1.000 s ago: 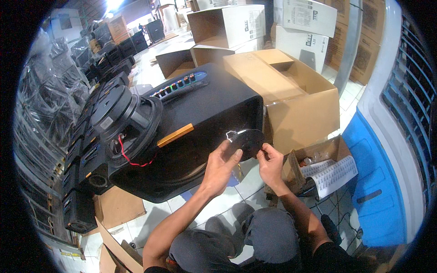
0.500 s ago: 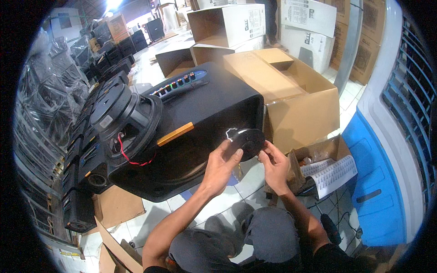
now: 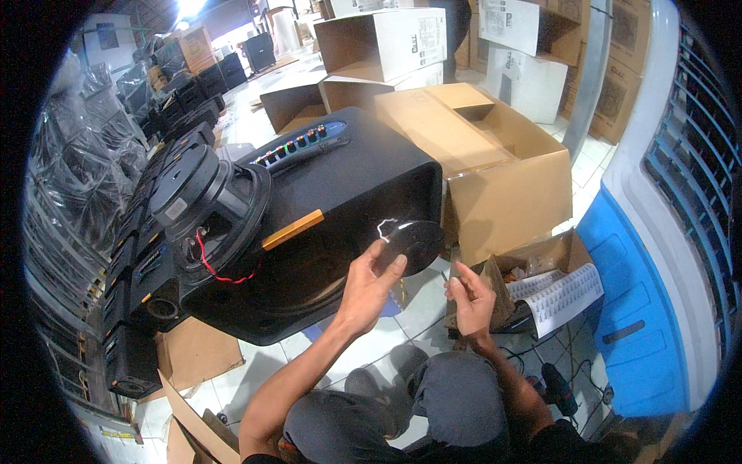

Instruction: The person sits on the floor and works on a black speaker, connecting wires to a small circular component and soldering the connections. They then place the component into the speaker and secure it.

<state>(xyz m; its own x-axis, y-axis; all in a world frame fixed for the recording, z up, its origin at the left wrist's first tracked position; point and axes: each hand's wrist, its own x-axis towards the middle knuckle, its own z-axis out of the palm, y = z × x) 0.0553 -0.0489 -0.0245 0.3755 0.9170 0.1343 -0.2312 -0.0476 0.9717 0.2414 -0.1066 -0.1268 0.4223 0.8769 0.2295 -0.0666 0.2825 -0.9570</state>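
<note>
My left hand holds a small black round speaker part with a white wire, up against the side of a large black speaker cabinet lying on the floor. My right hand hovers apart from the part, to its right, fingers loosely curled, with nothing I can make out in it. A big woofer with a red wire rests on the cabinet's left end. An orange strip and a control panel with coloured knobs show on the cabinet.
An open brown cardboard box stands right of the cabinet. A small box with bags and a printed sheet lies by my right knee. Stacked black speakers line the left. A drill lies on the tiled floor. White cartons stand behind.
My right hand has let go of the round part and drawn back to the right and down. My left hand keeps holding the part against the cabinet.
</note>
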